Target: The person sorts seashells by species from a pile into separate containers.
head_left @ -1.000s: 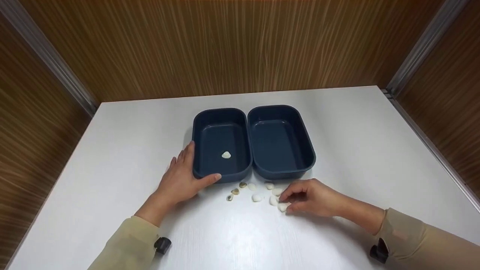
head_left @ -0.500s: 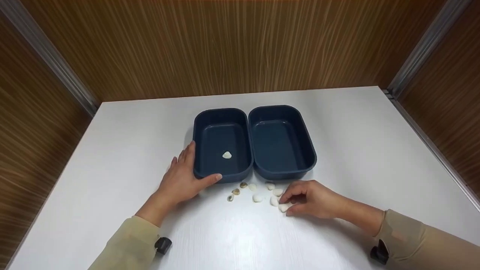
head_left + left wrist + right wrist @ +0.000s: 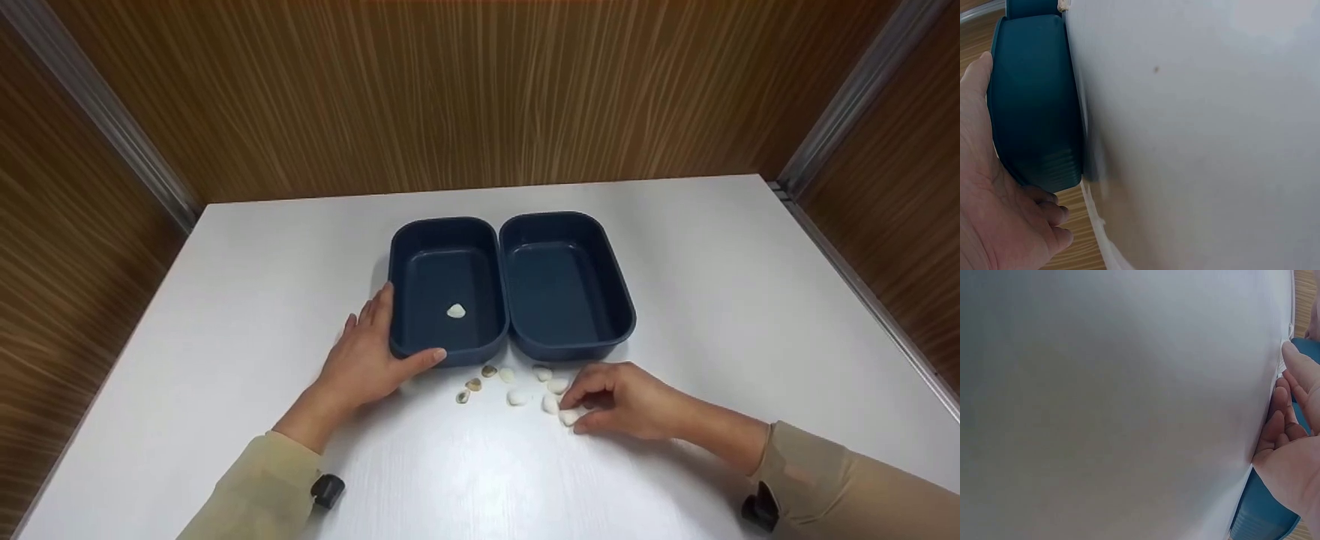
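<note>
In the head view my left hand (image 3: 364,367) rests against the near left corner of the left dark blue bin (image 3: 448,358), fingers straight along its side and thumb along its front. A white seashell (image 3: 456,310) lies inside that bin. My right hand (image 3: 626,401) is low over the table, thumb and index finger pinching a white seashell (image 3: 569,417) at the right of a loose group. Several other white shells (image 3: 517,397) and a few brownish shells (image 3: 474,384) lie before the bins. In the right wrist view my right hand (image 3: 1292,433) hides most of the shells.
A second dark blue bin (image 3: 570,350) stands directly to the right of the first, with no shell visible in it. Both sit on a white table (image 3: 247,285). Wood-grain panels (image 3: 480,97) rise behind and at the sides.
The view has shifted very slightly. Both hands, the bins and the shells hold almost the same places.
</note>
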Demonstrator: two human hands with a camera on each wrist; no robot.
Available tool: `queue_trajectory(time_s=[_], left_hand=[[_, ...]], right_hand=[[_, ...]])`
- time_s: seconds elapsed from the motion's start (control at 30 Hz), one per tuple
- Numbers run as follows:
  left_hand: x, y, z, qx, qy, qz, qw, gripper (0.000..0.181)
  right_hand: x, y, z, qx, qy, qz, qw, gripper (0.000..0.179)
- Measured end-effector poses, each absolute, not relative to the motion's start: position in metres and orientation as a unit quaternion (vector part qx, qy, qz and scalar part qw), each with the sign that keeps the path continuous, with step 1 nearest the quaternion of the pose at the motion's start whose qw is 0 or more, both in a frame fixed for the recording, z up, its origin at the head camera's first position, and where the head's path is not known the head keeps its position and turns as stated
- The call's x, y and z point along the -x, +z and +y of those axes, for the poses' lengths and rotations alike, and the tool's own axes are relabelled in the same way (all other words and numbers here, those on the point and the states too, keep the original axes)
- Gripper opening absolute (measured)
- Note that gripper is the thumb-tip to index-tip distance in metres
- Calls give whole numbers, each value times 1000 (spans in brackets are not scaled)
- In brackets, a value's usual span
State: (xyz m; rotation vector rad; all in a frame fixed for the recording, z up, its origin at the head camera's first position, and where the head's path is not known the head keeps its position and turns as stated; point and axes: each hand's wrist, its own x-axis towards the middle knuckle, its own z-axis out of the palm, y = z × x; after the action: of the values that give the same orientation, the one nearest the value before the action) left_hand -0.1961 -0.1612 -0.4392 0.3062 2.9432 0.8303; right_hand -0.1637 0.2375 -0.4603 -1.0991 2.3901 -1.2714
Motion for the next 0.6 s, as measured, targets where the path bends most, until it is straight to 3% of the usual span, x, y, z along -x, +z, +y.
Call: queue_trajectory(time_s=[0.6], left_hand=[[197,-441,-160,-102,266,958,27,133]], right_hand=[[164,-462,237,377,-422,819,98,21]])
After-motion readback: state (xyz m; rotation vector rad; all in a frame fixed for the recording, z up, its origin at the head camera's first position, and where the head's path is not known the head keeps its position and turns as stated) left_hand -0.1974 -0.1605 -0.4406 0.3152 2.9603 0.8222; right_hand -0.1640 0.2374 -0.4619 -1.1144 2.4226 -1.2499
